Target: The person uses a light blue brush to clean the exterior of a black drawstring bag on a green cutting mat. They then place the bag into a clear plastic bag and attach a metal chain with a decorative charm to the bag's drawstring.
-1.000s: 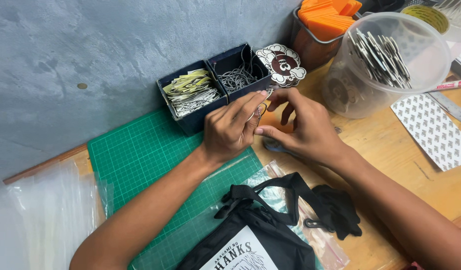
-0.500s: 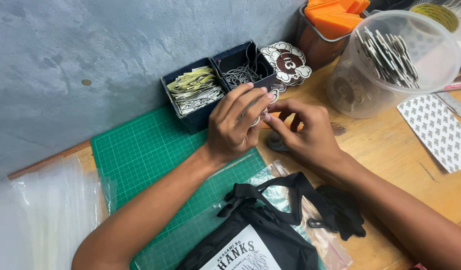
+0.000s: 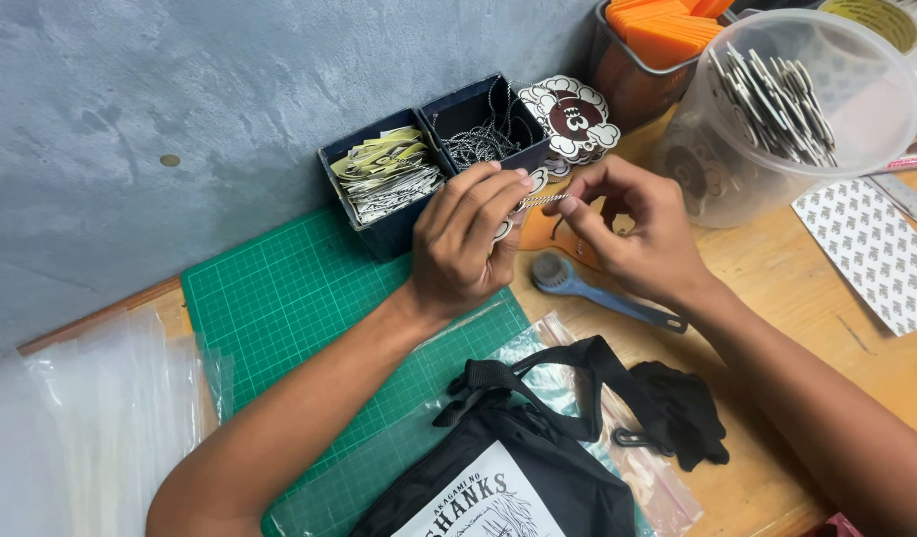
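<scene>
Beyond the right hand point(image 3: 633, 234), a large clear plastic tub point(image 3: 856, 129) lies tipped on its side, holding flat grey-edged cutouts. Above the left hand point(image 3: 468, 244), a dark blue two-compartment box point(image 3: 389, 234) holds yellowish printed paper tags in its left cell and silver ball chains in its right. Between the hands, just above the wooden tabletop, a short silver ball chain point(image 3: 544, 201) stretches nearly level, its long axis running left to right. Both hands pinch it, fingertips clamped on either end.
</scene>
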